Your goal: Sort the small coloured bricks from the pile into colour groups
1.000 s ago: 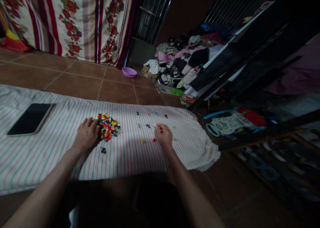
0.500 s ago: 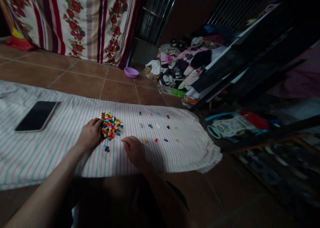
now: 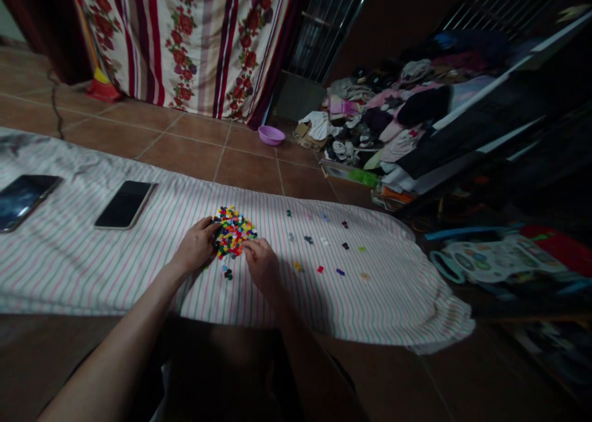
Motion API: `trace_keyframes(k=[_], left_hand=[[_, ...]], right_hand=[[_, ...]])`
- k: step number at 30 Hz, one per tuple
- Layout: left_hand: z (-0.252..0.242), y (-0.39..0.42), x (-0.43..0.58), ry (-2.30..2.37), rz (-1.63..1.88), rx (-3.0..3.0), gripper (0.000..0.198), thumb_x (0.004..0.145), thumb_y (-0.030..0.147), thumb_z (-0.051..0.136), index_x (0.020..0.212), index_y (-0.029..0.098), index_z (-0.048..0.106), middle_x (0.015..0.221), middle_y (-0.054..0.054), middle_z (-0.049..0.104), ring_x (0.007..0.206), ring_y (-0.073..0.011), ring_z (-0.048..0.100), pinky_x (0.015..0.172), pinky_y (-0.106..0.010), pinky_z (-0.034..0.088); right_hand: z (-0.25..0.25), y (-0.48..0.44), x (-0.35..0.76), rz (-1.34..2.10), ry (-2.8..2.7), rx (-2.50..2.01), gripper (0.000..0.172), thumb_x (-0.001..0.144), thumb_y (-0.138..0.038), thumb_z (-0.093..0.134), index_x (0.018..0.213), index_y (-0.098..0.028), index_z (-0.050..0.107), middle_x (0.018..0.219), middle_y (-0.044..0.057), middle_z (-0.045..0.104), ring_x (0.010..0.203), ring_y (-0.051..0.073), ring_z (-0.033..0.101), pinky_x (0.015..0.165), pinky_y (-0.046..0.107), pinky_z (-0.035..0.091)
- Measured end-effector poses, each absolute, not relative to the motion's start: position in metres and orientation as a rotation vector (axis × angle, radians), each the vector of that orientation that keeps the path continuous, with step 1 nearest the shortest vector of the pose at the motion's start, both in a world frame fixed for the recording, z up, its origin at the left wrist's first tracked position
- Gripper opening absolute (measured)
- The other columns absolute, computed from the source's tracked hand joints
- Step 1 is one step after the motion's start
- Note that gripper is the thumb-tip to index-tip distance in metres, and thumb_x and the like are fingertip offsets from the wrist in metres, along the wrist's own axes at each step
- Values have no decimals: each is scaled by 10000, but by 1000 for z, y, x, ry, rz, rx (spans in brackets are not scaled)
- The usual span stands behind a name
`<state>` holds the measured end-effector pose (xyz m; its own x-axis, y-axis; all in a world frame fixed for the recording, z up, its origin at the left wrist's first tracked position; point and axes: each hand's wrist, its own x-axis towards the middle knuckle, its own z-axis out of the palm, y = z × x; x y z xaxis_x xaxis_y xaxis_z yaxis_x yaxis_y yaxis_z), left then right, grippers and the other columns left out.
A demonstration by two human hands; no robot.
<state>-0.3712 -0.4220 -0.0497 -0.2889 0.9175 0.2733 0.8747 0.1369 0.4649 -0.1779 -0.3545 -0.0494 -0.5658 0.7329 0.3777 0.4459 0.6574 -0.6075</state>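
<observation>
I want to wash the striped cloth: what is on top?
Two phones, a pile of small colored pieces and small clusters of pieces beside it. The left hand and right hand are at the pile's edges; whatever they cover cannot be seen.

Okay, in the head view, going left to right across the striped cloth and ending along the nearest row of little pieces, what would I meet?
First phone, second phone, left hand, mixed pile of small pieces, right hand, yellow pieces, red pieces, dark blue pieces, tan pieces.
</observation>
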Motion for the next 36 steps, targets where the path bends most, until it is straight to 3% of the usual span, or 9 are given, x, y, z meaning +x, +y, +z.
trace_keyframes(k=[26,36], left_hand=[[-39,-441,-386,2210,779,1760,365,818,105,413,1007,201,711,1328,-75,567,1153,-206,585,1001,-338,481],[-39,-440,-381,2195,844,1798,424,747,63,452,1065,190,701,1284,-103,565,1174,-241,554,1008,-373,476]], right_hand=[[-63,-341,-222,389,-2300,-867,301,884,-179,481,1030,-234,739,932,82,554,897,210,517,851,350,467],[-54,-349,-227,334,-2336,-926,310,865,-122,485,1020,-214,737,918,86,552,909,217,503,844,342,449]])
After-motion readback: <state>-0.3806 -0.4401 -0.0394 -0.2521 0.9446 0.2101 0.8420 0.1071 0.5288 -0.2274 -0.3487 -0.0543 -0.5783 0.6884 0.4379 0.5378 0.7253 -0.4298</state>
